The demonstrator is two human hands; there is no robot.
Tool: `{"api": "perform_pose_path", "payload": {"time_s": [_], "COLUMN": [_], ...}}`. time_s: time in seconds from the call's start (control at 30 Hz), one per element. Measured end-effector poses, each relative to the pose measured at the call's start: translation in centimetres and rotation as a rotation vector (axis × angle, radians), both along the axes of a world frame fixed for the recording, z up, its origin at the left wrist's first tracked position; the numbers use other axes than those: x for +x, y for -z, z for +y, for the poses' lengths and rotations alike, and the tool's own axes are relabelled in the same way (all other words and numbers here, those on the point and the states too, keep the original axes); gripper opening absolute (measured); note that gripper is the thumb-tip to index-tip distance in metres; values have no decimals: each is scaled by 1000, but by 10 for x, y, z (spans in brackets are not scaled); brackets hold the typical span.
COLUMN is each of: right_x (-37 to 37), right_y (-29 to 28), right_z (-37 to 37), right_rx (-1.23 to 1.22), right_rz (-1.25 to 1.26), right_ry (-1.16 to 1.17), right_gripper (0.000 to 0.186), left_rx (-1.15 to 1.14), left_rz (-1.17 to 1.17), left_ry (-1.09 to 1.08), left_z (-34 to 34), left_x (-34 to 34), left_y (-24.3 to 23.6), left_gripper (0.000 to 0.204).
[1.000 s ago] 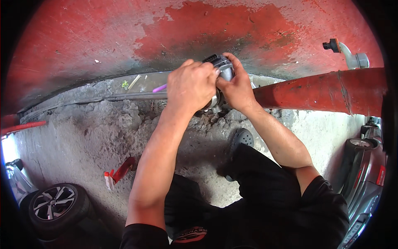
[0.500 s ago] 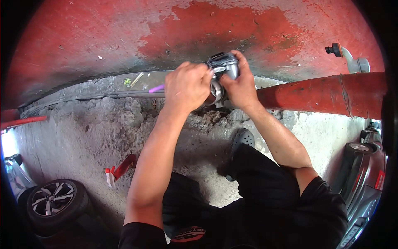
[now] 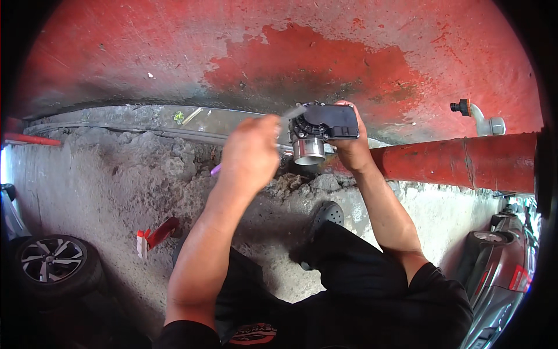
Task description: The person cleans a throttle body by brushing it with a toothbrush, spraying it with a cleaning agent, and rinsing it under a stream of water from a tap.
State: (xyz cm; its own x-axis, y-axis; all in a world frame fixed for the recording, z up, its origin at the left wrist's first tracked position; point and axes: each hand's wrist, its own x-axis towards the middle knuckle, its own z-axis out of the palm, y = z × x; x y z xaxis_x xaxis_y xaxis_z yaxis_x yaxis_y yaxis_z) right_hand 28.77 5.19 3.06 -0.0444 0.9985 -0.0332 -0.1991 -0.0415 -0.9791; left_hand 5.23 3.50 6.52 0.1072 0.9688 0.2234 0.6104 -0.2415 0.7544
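My right hand (image 3: 356, 152) grips a throttle body (image 3: 308, 150) from its right side, above the rough ground. A flat black plastic cover (image 3: 340, 119) faces up on it, and its round silver bore points toward me. My left hand (image 3: 249, 150) is closed around a slim brush with a purple handle (image 3: 216, 169), whose end sticks out below the fist. The brush's pale tip (image 3: 295, 111) is smeared by motion at the left edge of the black cover. I cannot tell whether it touches.
A red pipe (image 3: 430, 157) runs to the right beside a red wall (image 3: 325, 52). An elbow fitting (image 3: 481, 121) sits above it. A red-and-white object (image 3: 156, 237) lies on the concrete, left of my legs. A wheel (image 3: 53, 260) and a parked car (image 3: 505, 273) flank me.
The throttle body has been turned, so its black cover now faces up and its bore toward me. My left hand has moved slightly left and down, away from the part, with the brush.
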Motion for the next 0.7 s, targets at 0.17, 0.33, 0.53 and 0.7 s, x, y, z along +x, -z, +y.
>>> {"api": "perform_pose_path", "payload": {"time_s": [0.17,0.33,0.53,0.7], "right_x": [-12,-14,-18,-20], "right_y": [-6,-2,-7,-6], "right_z": [2,-6,-13,-18], "right_rx": [73,48,129,284], "right_rz": [-108,-108,-292,-480], "right_ry": [70,85,108,79], "right_gripper": [67,66,63,62], "left_rx": [172,109,-22,22], "left_rz": [189,182,327,292], "left_ry": [26,-35,-149,-75], "left_z": [7,-12,-31,-19], "left_x": [3,11,29,16], "left_y": [8,23,17,13], "left_gripper": [17,20,24,19]}}
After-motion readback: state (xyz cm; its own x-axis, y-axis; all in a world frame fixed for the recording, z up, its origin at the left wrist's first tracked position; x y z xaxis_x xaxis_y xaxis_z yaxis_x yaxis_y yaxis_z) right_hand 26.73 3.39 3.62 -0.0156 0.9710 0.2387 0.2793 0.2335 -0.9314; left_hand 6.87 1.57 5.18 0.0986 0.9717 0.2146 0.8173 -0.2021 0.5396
